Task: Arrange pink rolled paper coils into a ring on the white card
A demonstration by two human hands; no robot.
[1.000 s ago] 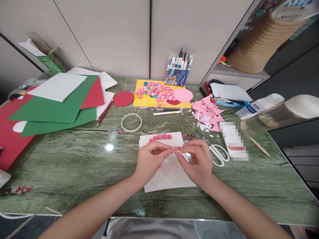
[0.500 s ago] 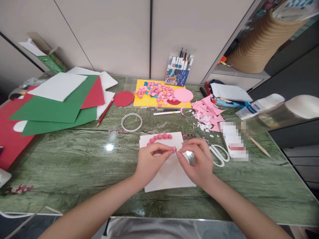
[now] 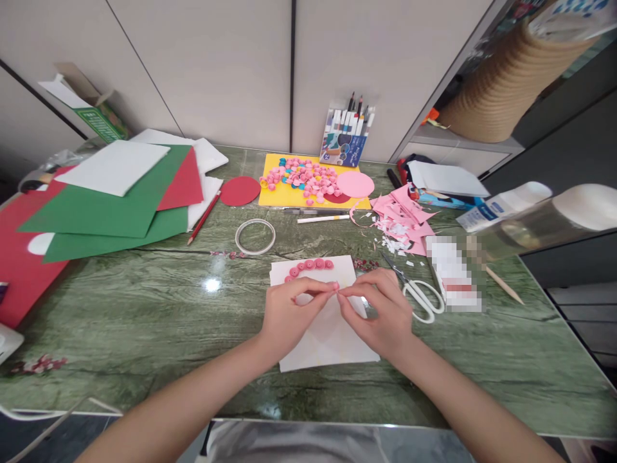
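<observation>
Over a white paper sheet [image 3: 328, 341], my left hand [image 3: 286, 315] pinches a small pink rolled-paper flower [image 3: 335, 286] between thumb and fingertips. Facing it from the right, my right hand [image 3: 380, 315] is closed in a pinch, thumb and index tips close against the flower. Whatever those fingertips hold is too small to make out. Several pink paper flowers [image 3: 310, 264] form a curved row along the sheet's upper left; my left hand covers part of it. White-handled scissors [image 3: 421, 299] lie just right of my right hand.
Behind the sheet are a tape roll [image 3: 255, 237], a white pen [image 3: 322, 219] and a yellow sheet [image 3: 270, 198] heaped with paper flowers. Pink scraps [image 3: 405, 215] lie right of that. Coloured sheets [image 3: 110, 212] are stacked left; a clear bottle [image 3: 525, 231] stands right.
My right hand has moved slightly left, bringing its thumb and index tips closer together and up to the pink flower. My left hand stays nearly in place, still pinching it.
</observation>
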